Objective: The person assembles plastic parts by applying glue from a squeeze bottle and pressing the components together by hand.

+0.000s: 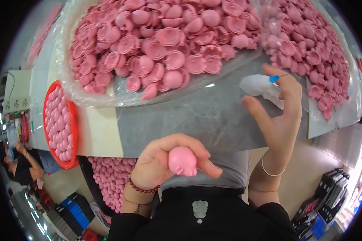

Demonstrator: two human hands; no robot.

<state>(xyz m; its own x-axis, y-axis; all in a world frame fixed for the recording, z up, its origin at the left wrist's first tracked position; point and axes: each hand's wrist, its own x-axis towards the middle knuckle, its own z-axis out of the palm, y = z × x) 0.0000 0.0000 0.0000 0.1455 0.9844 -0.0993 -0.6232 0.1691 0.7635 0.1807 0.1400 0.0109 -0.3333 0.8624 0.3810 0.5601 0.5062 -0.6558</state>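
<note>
My left hand (169, 158) is curled around a round pink plastic piece (182, 161) with small bumps on its lower side, held in front of my body. To the right, my right hand (280, 102) has its thumb and fingers spread apart around a white bottle (256, 84) with a blue neck and a thin tip. The bottle's tip overlaps my fingers, and a gap shows between it and my thumb. Beyond both hands lies a big heap of pink half-shells (173, 36) on clear plastic sheeting.
Another pile of pink half-shells (309, 44) covers the table's right side. A red basket of pink balls (72, 128) sits at the left edge, and a dark bin of pink balls (112, 180) stands below it. Another person (26, 164) is at the far left.
</note>
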